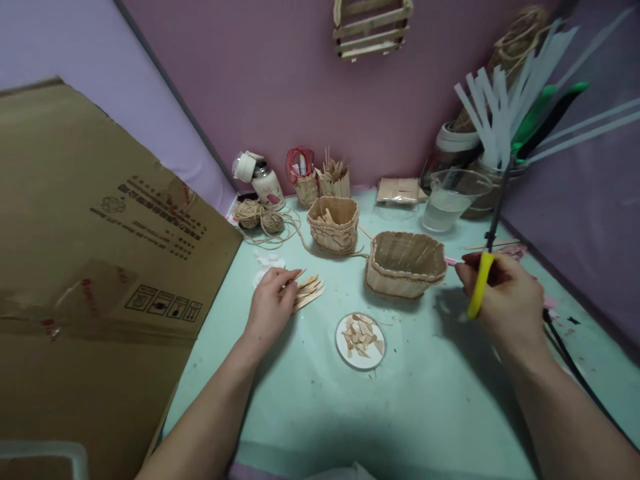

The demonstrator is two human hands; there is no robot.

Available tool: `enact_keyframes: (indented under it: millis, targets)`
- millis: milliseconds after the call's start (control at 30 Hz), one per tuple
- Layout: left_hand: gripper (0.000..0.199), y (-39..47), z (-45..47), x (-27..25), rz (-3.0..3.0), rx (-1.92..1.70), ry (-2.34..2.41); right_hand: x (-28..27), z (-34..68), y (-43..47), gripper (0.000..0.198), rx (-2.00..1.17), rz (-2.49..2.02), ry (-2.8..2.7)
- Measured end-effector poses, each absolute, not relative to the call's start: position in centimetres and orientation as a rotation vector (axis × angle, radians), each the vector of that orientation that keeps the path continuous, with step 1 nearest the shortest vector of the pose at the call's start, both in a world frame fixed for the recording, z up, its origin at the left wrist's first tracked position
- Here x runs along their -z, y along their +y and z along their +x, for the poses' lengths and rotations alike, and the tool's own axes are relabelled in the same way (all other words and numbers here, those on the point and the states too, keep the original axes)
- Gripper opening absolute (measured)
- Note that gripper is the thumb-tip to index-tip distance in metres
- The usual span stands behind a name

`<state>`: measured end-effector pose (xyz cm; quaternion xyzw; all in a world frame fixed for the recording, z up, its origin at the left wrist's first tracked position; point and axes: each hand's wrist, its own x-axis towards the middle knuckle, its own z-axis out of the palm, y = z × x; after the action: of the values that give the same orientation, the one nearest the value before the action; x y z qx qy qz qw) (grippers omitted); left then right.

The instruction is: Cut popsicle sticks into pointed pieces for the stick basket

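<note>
Our right hand [505, 293] is closed at frame right; our left hand [274, 293], left of centre, has curled fingers, whether pinching anything we cannot tell. We see a tan rounded-rectangular wooden basket [397, 285] right of centre, yellow-handled metal scissors [481, 285] gripped in our right hand, a round white dish [342, 345] below centre, and flat pale wooden sticks [313, 294] beside our left hand.

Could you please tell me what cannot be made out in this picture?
In the head view:
Wooden sliver: its lower end, covered by the left hand.
Yellow-handled tool: part of its grip, hidden by the right hand.
Cardboard box: its smaller print, too small to read.
Wall rack: its top, cut off by the upper edge.
</note>
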<state>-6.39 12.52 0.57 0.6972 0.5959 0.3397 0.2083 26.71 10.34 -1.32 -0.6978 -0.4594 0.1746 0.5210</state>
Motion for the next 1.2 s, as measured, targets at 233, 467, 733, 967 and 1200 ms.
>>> enact_keyframes:
  millis: [233, 467, 733, 967, 1200]
  targets:
    - [0.024, 13.0, -6.2, -1.6, 2.136, -0.923, 1.682, 1.2, 26.4, 10.6, 0.016, -0.439, -1.653, -1.089]
    - [0.023, 19.3, -3.4, -7.4, 2.195, -1.103, 1.654, 1.4, 26.5, 10.4, 0.026, -0.509, -1.616, -1.113]
    - [0.008, 27.8, -0.1, -8.7, 2.5, -0.527, 1.738, 2.1, 26.6, 10.6, 0.028, -0.529, -1.632, -1.129]
    - [0.005, 28.3, 0.6, -8.5, 2.522, -0.477, 1.705, 2.0, 26.3, 10.6, 0.027, -0.515, -1.653, -1.148]
    - [0.015, 26.2, -0.6, -11.6, 2.39, -0.978, 1.616, 2.2, 26.5, 10.7, 0.026, -0.533, -1.641, -1.141]
